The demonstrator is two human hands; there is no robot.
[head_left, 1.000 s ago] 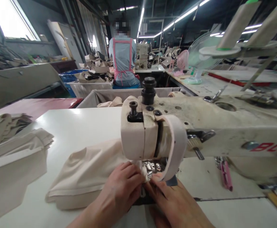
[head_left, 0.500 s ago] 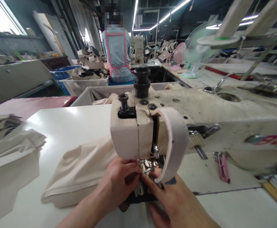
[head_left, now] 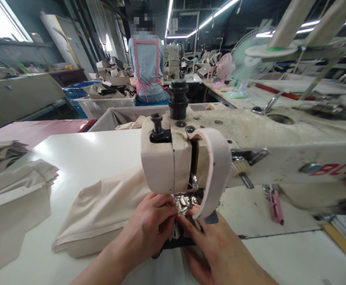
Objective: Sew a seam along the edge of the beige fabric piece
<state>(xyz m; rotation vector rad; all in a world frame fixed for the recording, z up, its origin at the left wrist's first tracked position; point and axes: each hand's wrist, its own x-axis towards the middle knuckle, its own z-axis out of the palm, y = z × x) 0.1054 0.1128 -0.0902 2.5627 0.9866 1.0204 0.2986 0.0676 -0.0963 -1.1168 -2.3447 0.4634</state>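
Note:
My left hand (head_left: 151,221) is closed in a pinch at the left of the presser foot (head_left: 186,200), beneath the head of a white sewing machine (head_left: 161,166). Beige fabric (head_left: 101,209) spreads leftward from behind this hand; its edge at the fingertips is mostly covered. My right hand (head_left: 217,243) reaches in from the other side, index finger pointing at the foot and the lower fingers curled under. What it grips is hidden. Both sets of fingertips nearly meet in front of the foot, by a narrow pale strip (head_left: 176,231). A curved pale band (head_left: 217,170) hangs over the right fingers.
Pink-handled thread snips (head_left: 276,208) lie right of the machine. Folded beige pieces (head_left: 15,206) are stacked at the left. Behind the table stands a fabric-lined bin (head_left: 110,114). A person in a pink-strapped apron (head_left: 147,59) sits farther back, facing away. Two fans (head_left: 242,79) stand at right.
The view has shifted slightly, so the machine sits a little higher in it. Both hands stay at the presser foot, with only slight finger movement.

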